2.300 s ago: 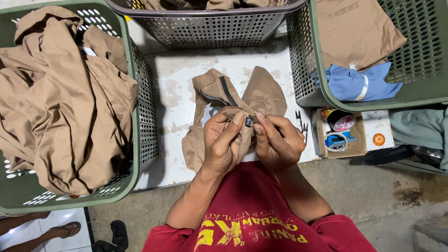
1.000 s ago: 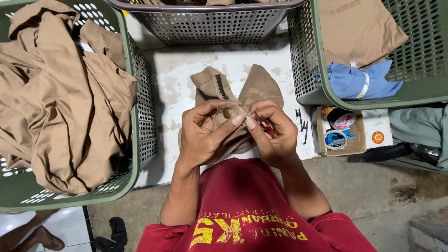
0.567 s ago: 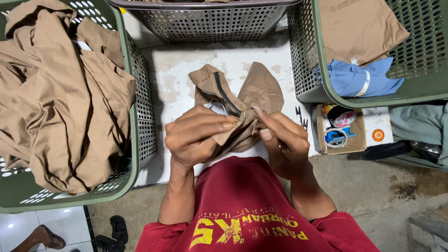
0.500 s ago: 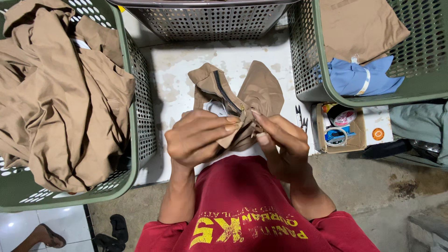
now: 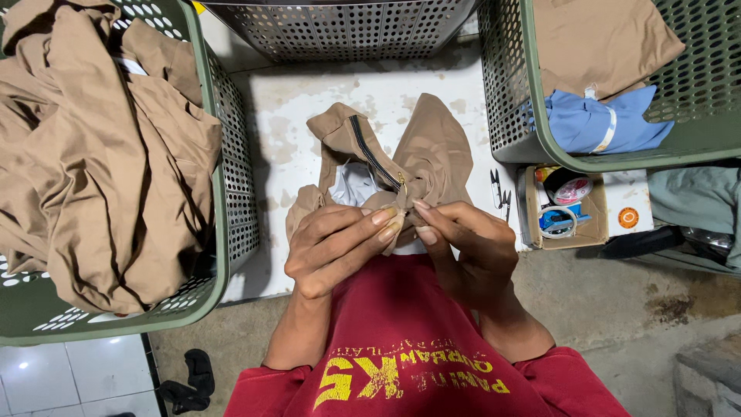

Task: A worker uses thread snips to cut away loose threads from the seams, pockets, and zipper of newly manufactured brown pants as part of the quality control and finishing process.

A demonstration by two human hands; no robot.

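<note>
A crumpled tan garment (image 5: 421, 166) with an open dark zipper (image 5: 376, 160) lies on the white table (image 5: 293, 116) between green baskets (image 5: 231, 193). Left hand (image 5: 336, 247) and right hand (image 5: 467, 247) pinch its near edge.

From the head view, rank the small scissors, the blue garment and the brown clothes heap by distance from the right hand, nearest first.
Measured from the right hand:
1. Small scissors, on the table just above and to its right.
2. Blue garment, in the right-side basket, farther up.
3. Brown clothes heap, in the basket across on the left.
</note>
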